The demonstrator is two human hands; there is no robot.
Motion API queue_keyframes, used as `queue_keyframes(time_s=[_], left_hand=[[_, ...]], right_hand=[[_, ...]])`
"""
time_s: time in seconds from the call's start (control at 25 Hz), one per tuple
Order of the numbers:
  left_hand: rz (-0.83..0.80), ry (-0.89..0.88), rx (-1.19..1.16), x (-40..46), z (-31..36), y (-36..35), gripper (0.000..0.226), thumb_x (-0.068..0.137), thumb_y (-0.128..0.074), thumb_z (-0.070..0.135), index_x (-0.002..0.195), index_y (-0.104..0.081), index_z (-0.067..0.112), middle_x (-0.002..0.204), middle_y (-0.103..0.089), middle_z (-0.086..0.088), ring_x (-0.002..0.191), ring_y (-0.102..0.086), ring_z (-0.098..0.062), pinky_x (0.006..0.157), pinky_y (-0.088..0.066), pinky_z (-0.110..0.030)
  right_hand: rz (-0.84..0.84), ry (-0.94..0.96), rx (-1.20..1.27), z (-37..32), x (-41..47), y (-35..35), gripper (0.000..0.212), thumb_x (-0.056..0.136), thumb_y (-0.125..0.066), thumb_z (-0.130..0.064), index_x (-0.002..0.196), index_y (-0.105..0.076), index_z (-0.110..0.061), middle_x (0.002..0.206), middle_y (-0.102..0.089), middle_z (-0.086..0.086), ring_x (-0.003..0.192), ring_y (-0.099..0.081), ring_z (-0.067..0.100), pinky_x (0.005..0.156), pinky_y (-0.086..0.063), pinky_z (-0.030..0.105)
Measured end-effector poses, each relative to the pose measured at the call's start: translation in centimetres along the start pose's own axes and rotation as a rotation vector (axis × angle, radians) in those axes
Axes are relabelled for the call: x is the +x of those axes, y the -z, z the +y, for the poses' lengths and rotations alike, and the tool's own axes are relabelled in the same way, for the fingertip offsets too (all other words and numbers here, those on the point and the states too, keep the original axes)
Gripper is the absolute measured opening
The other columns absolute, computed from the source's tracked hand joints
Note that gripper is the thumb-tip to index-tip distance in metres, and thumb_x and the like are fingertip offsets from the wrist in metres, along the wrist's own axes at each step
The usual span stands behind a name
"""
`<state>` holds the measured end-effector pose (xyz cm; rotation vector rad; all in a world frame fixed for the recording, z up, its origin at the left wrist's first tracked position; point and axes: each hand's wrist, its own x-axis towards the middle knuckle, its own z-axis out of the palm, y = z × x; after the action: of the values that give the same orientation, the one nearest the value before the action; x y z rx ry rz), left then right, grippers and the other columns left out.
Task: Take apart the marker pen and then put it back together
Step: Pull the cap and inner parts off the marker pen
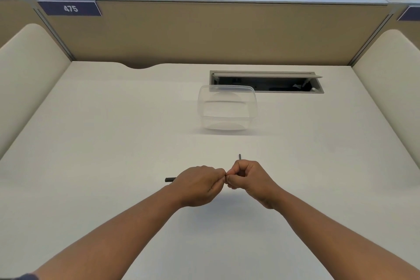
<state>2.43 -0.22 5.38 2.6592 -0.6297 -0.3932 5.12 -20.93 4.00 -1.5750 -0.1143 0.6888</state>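
Note:
Both my hands meet over the white desk (113,143), fingertips touching. My left hand (200,185) is closed around the black marker barrel (170,179), whose dark end sticks out to the left of the fist. My right hand (247,177) is closed on a thin dark marker part (239,156); only its short tip shows above the knuckles. Where the two pieces meet is hidden between my fingers, so I cannot tell whether they are joined.
A clear plastic container (227,110) stands on the desk beyond my hands. Behind it is an open cable slot (268,82) in the desk. Padded partitions close the left, right and back sides.

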Motion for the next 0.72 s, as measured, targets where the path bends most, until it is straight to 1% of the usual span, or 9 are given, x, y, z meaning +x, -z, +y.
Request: queue_keyframes(time_s=[0.08,0.2,0.24,0.32,0.36,0.44,0.52,0.64,0.72], left_hand=[[-0.013,-0.003,-0.011,0.0,0.0,0.3,0.03,0.099,-0.026,0.039,0.092,-0.053,0.028,0.072,-0.054,0.006,0.066,-0.051,-0.018,0.059,-0.042,-0.037],[-0.047,-0.003,-0.029,0.2,0.4,0.7,0.028,0.1,-0.029,0.034,0.073,-0.035,0.034,0.068,-0.043,0.01,0.062,-0.043,-0.009,0.057,-0.031,-0.029],[-0.073,0.011,-0.031,0.3,0.7,0.7,0.029,0.099,-0.029,0.032,0.071,-0.031,0.034,0.07,-0.041,0.011,0.063,-0.042,-0.009,0.059,-0.033,-0.03],[-0.109,0.053,-0.044,0.6,1.2,0.6,0.027,0.098,-0.027,0.03,0.071,-0.029,0.032,0.074,-0.043,0.008,0.068,-0.043,-0.014,0.065,-0.041,-0.038],[-0.106,0.064,-0.045,0.7,1.4,0.5,0.027,0.098,-0.027,0.031,0.071,-0.028,0.032,0.074,-0.043,0.006,0.068,-0.043,-0.015,0.065,-0.04,-0.04],[-0.074,0.057,-0.028,0.7,1.7,0.4,0.028,0.098,-0.026,0.032,0.07,-0.027,0.032,0.071,-0.043,0.007,0.064,-0.04,-0.011,0.062,-0.032,-0.037],[-0.055,0.037,-0.015,0.7,1.7,0.4,0.027,0.097,-0.025,0.034,0.07,-0.028,0.035,0.068,-0.041,0.01,0.061,-0.039,-0.008,0.06,-0.029,-0.035],[-0.094,0.019,-0.01,0.6,1.4,0.3,0.023,0.099,-0.026,0.032,0.076,-0.03,0.033,0.069,-0.042,0.009,0.063,-0.041,-0.015,0.061,-0.031,-0.036],[-0.141,0.007,-0.012,0.4,1.2,0.2,0.021,0.101,-0.027,0.03,0.082,-0.033,0.026,0.07,-0.042,0.006,0.063,-0.04,-0.018,0.062,-0.032,-0.037]], right_hand=[[0.004,0.005,-0.012,-0.1,0.0,-0.1,0.009,0.082,-0.069,-0.006,0.075,-0.071,-0.012,0.074,-0.073,0.005,0.077,-0.067,0.019,0.076,-0.055,0.03],[0.014,0.004,-0.038,0.0,0.1,-0.2,0.012,0.079,-0.07,-0.009,0.072,-0.07,-0.018,0.074,-0.073,0.002,0.073,-0.065,0.015,0.072,-0.053,0.028],[0.017,0.003,-0.049,0.0,0.1,-0.2,0.013,0.079,-0.069,-0.009,0.071,-0.069,-0.019,0.074,-0.073,0.002,0.072,-0.064,0.014,0.072,-0.052,0.028],[0.022,-0.001,-0.059,-0.1,0.2,-0.1,0.013,0.078,-0.069,-0.009,0.07,-0.068,-0.02,0.073,-0.071,0.001,0.073,-0.062,0.015,0.072,-0.051,0.029],[0.019,-0.005,-0.06,-0.1,0.2,0.0,0.011,0.077,-0.07,-0.01,0.071,-0.067,-0.019,0.072,-0.07,0.0,0.072,-0.061,0.015,0.072,-0.05,0.029],[0.001,-0.011,-0.059,-0.2,0.2,0.1,0.007,0.074,-0.071,-0.013,0.071,-0.066,-0.017,0.069,-0.068,-0.001,0.068,-0.059,0.014,0.073,-0.05,0.03],[-0.005,-0.012,-0.043,-0.3,0.1,0.2,0.007,0.071,-0.072,-0.016,0.069,-0.066,-0.018,0.069,-0.068,0.001,0.066,-0.058,0.015,0.072,-0.05,0.03],[0.002,-0.011,-0.032,-0.4,0.1,0.2,0.007,0.068,-0.073,-0.019,0.066,-0.066,-0.019,0.071,-0.069,0.006,0.07,-0.06,0.019,0.073,-0.051,0.032],[-0.003,-0.013,-0.058,-0.2,-0.1,0.2,0.006,0.07,-0.073,-0.015,0.067,-0.067,-0.016,0.07,-0.069,0.004,0.071,-0.061,0.018,0.075,-0.051,0.033]])
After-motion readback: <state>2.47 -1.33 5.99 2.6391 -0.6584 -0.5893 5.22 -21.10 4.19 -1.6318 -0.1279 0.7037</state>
